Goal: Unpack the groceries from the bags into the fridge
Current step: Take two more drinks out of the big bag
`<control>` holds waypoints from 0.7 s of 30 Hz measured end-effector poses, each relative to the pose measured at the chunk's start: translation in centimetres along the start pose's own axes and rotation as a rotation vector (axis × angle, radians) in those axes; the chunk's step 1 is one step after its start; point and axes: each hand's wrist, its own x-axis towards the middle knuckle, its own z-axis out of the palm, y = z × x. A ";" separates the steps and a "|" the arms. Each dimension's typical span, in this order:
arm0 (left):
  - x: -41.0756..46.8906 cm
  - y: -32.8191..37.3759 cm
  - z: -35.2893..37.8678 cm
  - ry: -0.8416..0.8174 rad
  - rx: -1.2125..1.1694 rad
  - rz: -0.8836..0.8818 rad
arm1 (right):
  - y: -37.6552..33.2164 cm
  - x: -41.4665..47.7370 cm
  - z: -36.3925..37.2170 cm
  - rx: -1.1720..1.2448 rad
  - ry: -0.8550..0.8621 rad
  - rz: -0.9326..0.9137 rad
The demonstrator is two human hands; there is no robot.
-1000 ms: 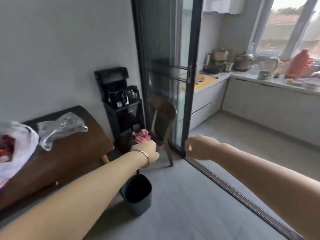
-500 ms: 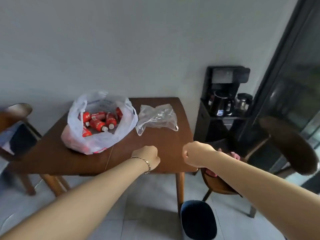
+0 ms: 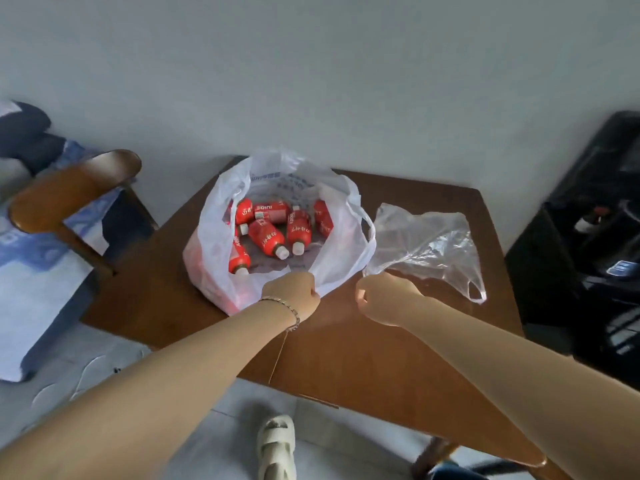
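A white plastic bag (image 3: 221, 244) stands open on the wooden table (image 3: 346, 348), near the wall. Inside it lie several red bottles (image 3: 266, 237) with white caps, one over the other. Just beside it on the right lies a clear plastic bag (image 3: 429, 247), flat and wrinkled.

The left hand (image 3: 294, 292) is curled into a fist at the near rim of the white bag, and I see nothing held in it. I cannot tell if it touches the bag. A thin bracelet (image 3: 287, 306) is on its wrist. The right hand (image 3: 384, 299) is also a closed fist, just beside the corner of the clear bag, with nothing visible inside.

At the left of the table stands a wooden chair (image 3: 69, 188), and behind it hangs a blue and white cloth (image 3: 34, 289). At the right stands a black cabinet (image 3: 588, 254), close to the table edge. Below, on the grey floor, shows one foot in a light sandal (image 3: 277, 445).
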 end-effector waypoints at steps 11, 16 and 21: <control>18.2 -10.6 1.3 -0.113 0.120 0.168 | -5.2 20.9 2.8 0.366 -0.059 0.162; 22.2 -12.1 3.6 -0.162 0.304 0.339 | -6.2 27.0 6.3 0.535 -0.162 0.169; 24.7 -12.2 5.7 -0.149 0.358 0.341 | -6.7 30.3 8.0 0.667 -0.077 0.213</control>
